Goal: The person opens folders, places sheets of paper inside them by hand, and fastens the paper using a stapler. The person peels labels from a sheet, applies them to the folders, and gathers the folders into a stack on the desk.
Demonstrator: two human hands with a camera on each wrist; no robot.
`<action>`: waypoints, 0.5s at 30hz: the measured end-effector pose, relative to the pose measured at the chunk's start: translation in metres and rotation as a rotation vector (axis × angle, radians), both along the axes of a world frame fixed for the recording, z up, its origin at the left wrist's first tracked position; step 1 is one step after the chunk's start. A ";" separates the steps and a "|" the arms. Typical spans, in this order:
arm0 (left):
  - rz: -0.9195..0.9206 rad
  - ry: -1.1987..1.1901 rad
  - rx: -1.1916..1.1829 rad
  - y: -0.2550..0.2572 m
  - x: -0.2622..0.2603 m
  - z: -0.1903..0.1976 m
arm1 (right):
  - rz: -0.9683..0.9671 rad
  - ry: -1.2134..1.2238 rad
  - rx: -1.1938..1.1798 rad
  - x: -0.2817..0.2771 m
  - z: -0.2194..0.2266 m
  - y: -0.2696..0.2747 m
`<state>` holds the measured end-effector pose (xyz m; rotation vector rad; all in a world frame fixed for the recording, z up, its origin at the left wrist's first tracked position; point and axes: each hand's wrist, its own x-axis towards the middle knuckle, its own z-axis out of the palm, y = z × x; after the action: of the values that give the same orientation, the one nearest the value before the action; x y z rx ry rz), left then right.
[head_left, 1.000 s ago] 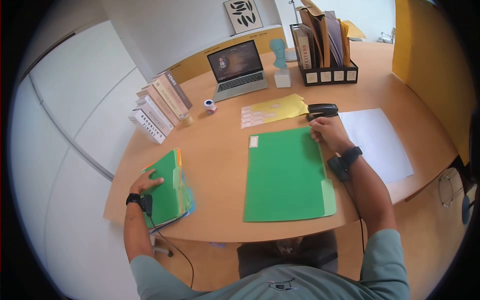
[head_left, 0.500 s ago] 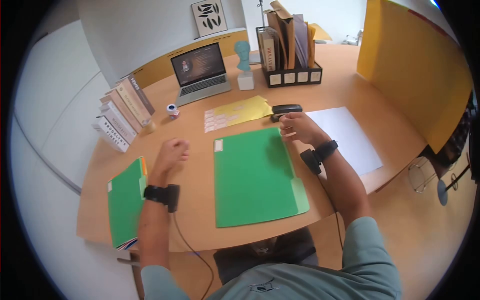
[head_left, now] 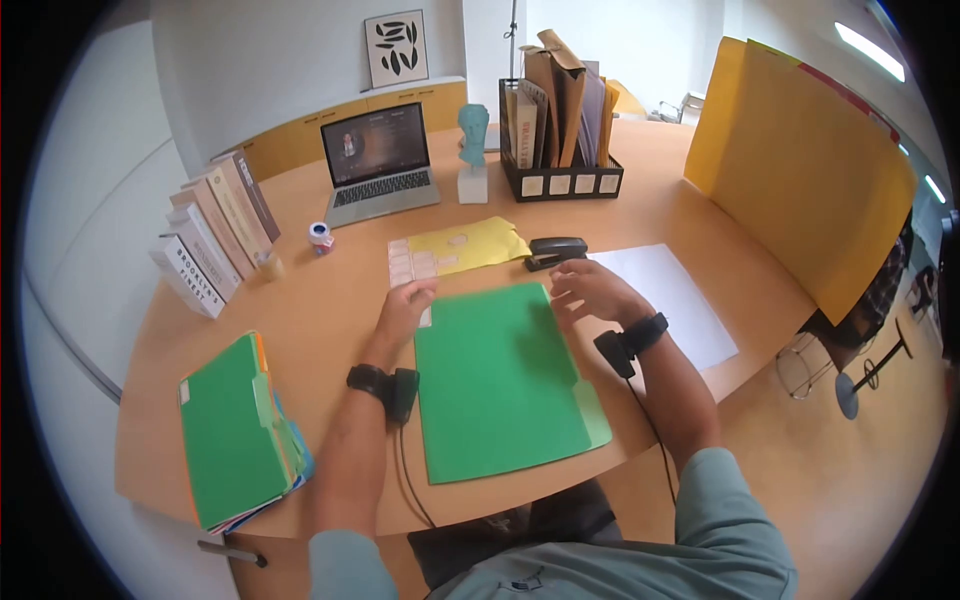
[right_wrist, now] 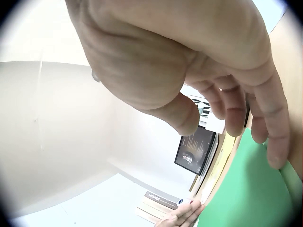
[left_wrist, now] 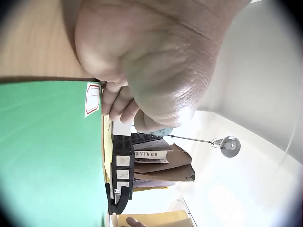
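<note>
A green file folder with a small white label at its top left corner lies flat on the desk before me. At that corner my left hand rests beside the label, its fingers mostly straight. My right hand hovers around the folder's upper right edge, thumb apart from the loosely bent fingers; in the right wrist view one fingertip overlaps the green sheet. Neither hand grips anything. Left of my forearm sits a stack of folders with a green one on top.
Behind the folder lie a yellow envelope and a black stapler. White paper is at right. Farther back stand books, a laptop, a bust and a black file organizer. A yellow partition borders the right.
My left hand has left the folder stack and moved right to the single green folder's top left corner. The right hand stays by the upper right edge, its fingers looser. The view has shifted.
</note>
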<state>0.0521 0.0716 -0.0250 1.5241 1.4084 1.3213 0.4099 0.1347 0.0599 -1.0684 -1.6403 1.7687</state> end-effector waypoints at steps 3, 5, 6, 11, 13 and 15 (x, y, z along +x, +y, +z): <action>0.045 0.097 0.008 0.001 0.006 0.004 | -0.118 0.045 0.012 -0.011 0.001 -0.007; 0.033 0.037 0.094 0.013 0.004 -0.011 | -0.177 0.131 -0.024 -0.018 0.008 -0.003; 0.028 0.011 0.135 0.018 0.002 -0.020 | -0.110 0.149 -0.022 -0.022 0.012 0.000; 0.003 -0.257 0.060 0.004 0.010 -0.001 | 0.189 0.374 -0.072 -0.066 0.065 -0.010; -0.049 -0.368 0.017 -0.011 0.014 0.020 | 0.324 0.439 0.032 -0.091 0.093 -0.030; -0.045 -0.506 0.030 -0.023 0.016 0.031 | 0.447 0.487 0.086 -0.108 0.109 -0.054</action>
<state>0.0685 0.0483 0.0065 1.1205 1.0280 1.5663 0.3019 0.0808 0.1687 -0.1983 -1.6936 2.0019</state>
